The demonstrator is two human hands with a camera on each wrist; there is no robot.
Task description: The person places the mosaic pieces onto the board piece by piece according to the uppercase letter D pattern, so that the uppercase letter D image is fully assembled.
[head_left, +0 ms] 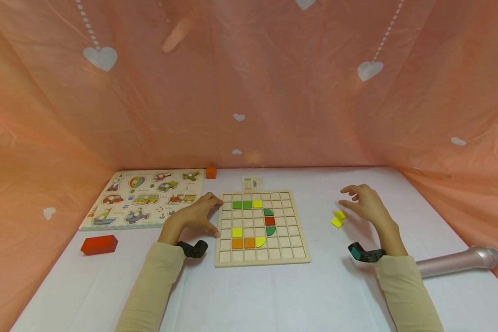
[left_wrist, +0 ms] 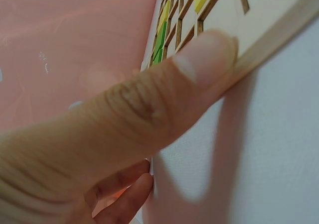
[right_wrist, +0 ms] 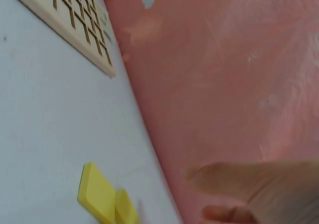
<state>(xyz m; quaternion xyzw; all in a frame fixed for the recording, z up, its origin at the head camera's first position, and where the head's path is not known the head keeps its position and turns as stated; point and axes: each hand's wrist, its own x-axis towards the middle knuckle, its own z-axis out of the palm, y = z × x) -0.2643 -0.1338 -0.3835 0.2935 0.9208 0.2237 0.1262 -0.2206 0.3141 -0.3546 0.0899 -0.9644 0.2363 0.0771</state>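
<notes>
A wooden grid board lies flat in the middle of the table, with green, yellow, orange and red pieces set in some squares. My left hand rests at the board's left side, its thumb touching the rim in the left wrist view. To the right of the board, my right hand hovers with nothing held and its fingers loosely bent. Two yellow pieces lie together on the table, just left of and below that hand in the head view.
A small pattern card lies behind the board. Far left are a vehicle picture puzzle, a red block and an orange cube. A metallic tube lies beside my right forearm. A pink curtain encloses the table.
</notes>
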